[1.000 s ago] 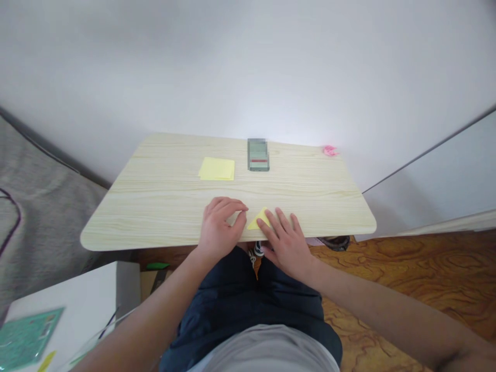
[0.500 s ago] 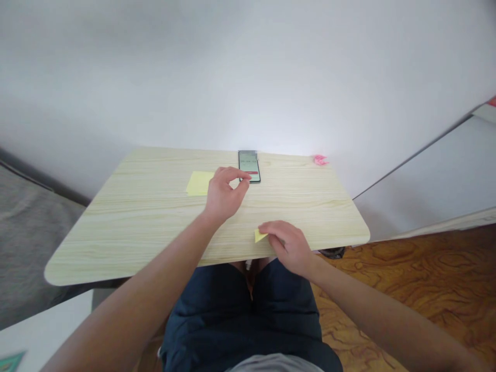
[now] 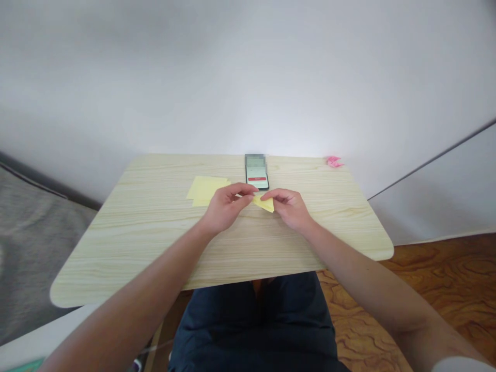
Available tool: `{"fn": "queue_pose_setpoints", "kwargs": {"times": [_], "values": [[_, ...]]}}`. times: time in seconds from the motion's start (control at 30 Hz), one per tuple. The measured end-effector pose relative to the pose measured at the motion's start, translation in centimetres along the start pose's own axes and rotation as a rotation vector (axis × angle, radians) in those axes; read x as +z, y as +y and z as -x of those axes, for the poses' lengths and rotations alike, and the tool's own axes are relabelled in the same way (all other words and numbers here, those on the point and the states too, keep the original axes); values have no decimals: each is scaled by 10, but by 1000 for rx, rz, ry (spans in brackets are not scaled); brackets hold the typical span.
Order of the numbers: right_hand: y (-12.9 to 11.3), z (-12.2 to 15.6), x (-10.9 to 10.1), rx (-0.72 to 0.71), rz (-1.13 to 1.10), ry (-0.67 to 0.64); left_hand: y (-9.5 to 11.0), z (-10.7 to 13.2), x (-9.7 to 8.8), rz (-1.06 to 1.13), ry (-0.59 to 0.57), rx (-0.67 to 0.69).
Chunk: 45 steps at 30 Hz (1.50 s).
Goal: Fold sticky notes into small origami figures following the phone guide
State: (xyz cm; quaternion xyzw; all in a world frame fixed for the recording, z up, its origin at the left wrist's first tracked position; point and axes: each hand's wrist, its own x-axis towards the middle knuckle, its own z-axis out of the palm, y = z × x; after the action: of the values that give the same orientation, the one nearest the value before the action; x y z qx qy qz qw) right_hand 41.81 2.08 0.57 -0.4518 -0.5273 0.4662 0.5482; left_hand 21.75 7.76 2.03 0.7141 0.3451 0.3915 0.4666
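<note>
Between my two hands, just above the middle of the table, is a small piece of folded yellow paper. My left hand pinches its left end between thumb and fingers. On the other side my right hand grips the paper with its thumb and index finger. Part of the paper is hidden behind the fingers. Several flat sheets of yellow paper lie overlapping on the table to the left of my left hand. A phone with a lit screen lies just beyond my fingertips.
A crumpled or folded pink paper piece sits at the back right of the light wooden table. The white wall rises directly behind the table. Grey fabric is at the left, wooden floor at the right.
My right hand has lifted the yellow paper away from the table's front edge, up to my left hand. Both hands now hold it; the left was pinched over the phone before.
</note>
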Motion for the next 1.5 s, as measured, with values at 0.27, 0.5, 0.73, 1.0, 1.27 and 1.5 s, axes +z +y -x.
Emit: {"fn": "queue_pose_setpoints", "kwargs": {"times": [0.27,0.5,0.73,1.0,1.27,1.5], "values": [[-2,-27,2,9,-140,-83,-2,-7,-16,-60,31,61],[15,-34,0,103,-258,-194,-3,-7,-11,401,-90,-45],[10,-32,-11,207,-192,-271,-11,2,-2,480,-108,-118],[4,-30,-21,142,-167,-243,-18,-1,-3,271,106,-138],[5,-23,-16,124,-91,-206,-18,-2,0,273,105,-183],[8,-25,-18,114,-20,-125,-19,-3,-1,205,83,-165]]}}
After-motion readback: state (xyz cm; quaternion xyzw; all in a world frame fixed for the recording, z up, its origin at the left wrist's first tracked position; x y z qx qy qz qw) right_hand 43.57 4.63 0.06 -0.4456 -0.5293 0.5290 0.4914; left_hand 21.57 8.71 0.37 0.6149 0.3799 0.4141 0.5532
